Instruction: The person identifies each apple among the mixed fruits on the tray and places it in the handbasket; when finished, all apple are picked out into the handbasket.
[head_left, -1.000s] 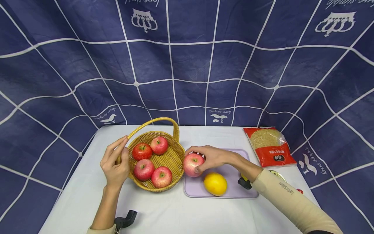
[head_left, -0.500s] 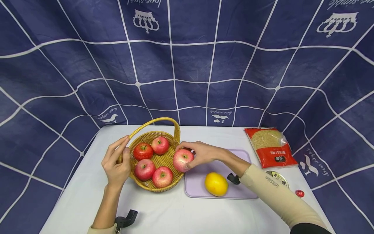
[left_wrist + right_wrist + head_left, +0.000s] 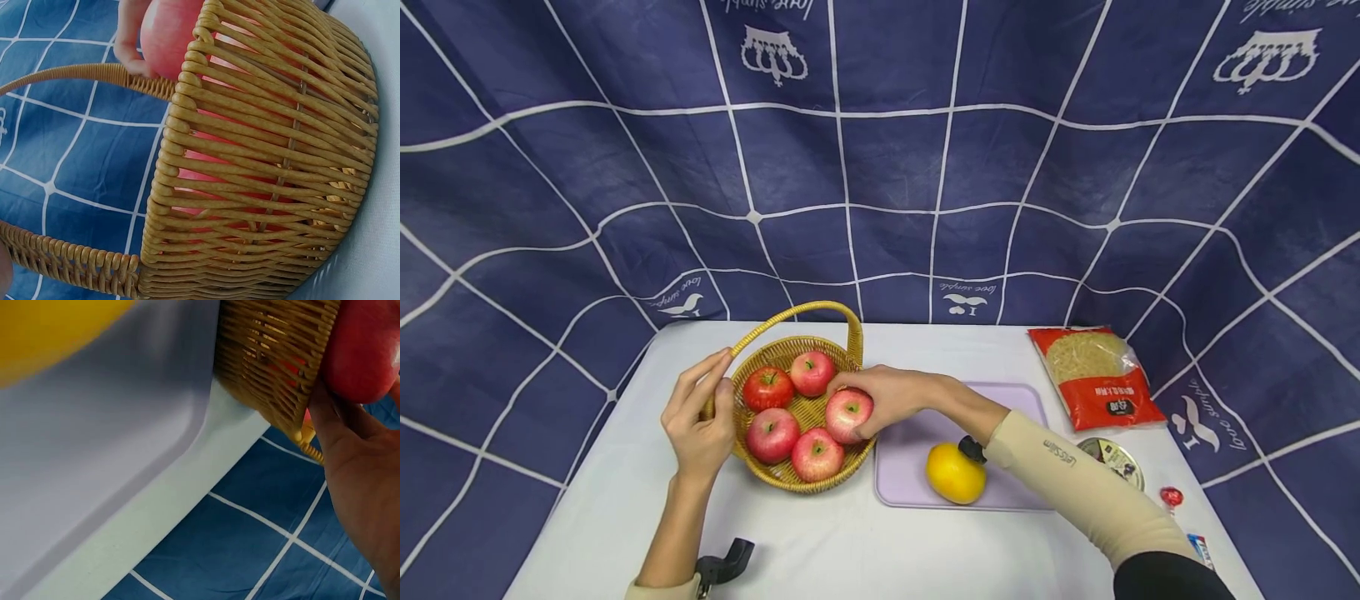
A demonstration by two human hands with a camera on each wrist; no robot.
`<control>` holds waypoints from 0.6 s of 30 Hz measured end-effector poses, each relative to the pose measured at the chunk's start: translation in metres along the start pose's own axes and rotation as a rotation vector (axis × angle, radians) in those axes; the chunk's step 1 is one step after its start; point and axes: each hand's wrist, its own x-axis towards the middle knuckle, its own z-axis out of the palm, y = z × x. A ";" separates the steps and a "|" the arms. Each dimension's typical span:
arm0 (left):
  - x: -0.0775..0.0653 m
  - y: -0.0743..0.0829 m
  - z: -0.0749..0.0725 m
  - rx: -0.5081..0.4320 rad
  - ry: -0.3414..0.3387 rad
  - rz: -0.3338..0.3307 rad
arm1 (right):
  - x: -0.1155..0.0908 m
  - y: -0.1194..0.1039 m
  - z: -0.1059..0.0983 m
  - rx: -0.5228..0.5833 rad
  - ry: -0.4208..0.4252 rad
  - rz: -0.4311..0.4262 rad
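Observation:
In the head view, my left hand (image 3: 700, 421) grips the left side of the handle (image 3: 820, 306) of a yellow wicker basket (image 3: 808, 412). Several red apples lie inside, among them a darker red one (image 3: 767, 388) and a pink one (image 3: 817, 455). My right hand (image 3: 895, 400) holds another apple (image 3: 850, 415) over the basket's right side, thumb and fingers round it. The right wrist view shows this apple (image 3: 365, 353) at the basket rim. From the left wrist, the woven wall (image 3: 269, 156) fills much of the picture, with red fruit showing through its gaps.
Right of the basket lies a lilac tray (image 3: 1000, 497) bearing a yellow lemon-like fruit (image 3: 956, 473), under the right forearm. Farther right are a red noodle bag (image 3: 1097, 379), a round tin (image 3: 1112, 463), a red wrapped sweet (image 3: 1171, 497) and a blue packet (image 3: 1199, 548).
My right hand has carried its apple leftward from above the tray's left edge to over the basket. My left hand stays on the handle, and the basket has kept its place.

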 end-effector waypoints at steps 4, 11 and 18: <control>0.000 0.000 0.000 0.000 0.001 0.000 | 0.006 -0.001 0.000 -0.042 -0.002 0.005; 0.000 0.001 0.000 0.002 0.002 -0.001 | 0.016 -0.002 -0.001 -0.143 -0.004 0.012; 0.000 0.001 0.000 0.000 0.000 0.001 | 0.027 -0.002 0.001 -0.206 -0.043 0.023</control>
